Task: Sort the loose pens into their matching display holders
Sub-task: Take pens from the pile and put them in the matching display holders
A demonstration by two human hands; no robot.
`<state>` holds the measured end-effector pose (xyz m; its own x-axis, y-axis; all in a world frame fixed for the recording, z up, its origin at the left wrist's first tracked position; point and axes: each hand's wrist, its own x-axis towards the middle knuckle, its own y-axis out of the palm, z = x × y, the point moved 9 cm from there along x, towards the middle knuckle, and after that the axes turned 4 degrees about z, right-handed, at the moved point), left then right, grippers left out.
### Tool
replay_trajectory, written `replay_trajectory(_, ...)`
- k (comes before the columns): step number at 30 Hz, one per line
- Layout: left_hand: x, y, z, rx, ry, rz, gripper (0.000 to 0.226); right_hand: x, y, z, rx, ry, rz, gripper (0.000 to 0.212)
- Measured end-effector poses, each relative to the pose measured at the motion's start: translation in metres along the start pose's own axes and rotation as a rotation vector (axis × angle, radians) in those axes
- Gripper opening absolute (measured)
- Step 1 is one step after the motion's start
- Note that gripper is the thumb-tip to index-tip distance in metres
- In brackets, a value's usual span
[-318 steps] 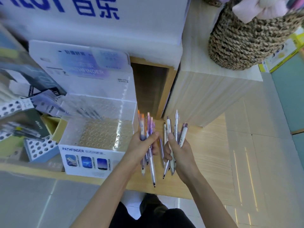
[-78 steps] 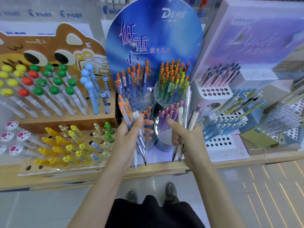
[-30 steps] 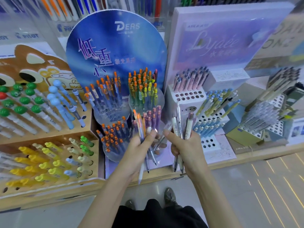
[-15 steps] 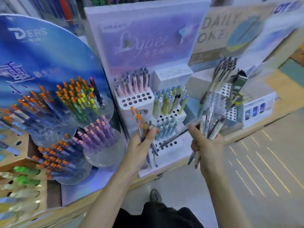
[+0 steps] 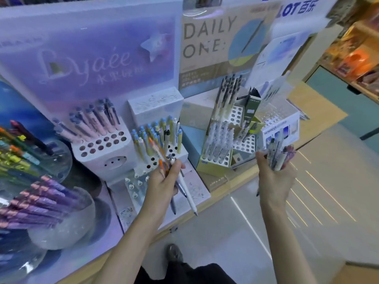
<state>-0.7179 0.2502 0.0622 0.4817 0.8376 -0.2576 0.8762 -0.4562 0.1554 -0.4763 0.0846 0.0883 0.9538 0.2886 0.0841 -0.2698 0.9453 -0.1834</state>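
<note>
- Seemingly early on: both hands are full of pens, so most of the sorting is left.
- Left hand (image 5: 164,181) grips the left bunch (image 5: 187,191), orange-capped and white pens with tips down, in front of the blue-and-yellow holder (image 5: 182,155).
- Right hand (image 5: 274,177) grips the right bunch (image 5: 276,154), pale and greyish barrels, near the Pathfinder box (image 5: 281,128).
- Both displays show many empty holes.
- Blur hides the pens' markings, so I cannot match them.
</note>
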Motion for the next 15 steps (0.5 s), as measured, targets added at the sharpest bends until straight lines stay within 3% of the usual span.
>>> replay_trajectory(5, 0.008, 0.007, 0.002, -0.022, 0.011, -0.003, 0.024, 0.019, 0.018, -0.012, -0.026, -0.013, 0.074, 0.005)
replay_trajectory(10, 0.013, 0.007, 0.000, -0.018, 0.015, 0.000, 0.029, 0.028, 0.033, -0.031, -0.090, 0.018, 0.122, 0.033)
replay_trajectory(15, 0.014, 0.007, -0.002, 0.008, 0.019, 0.003, 0.022, 0.031, 0.049, -0.035, -0.122, -0.002, 0.241, 0.012)
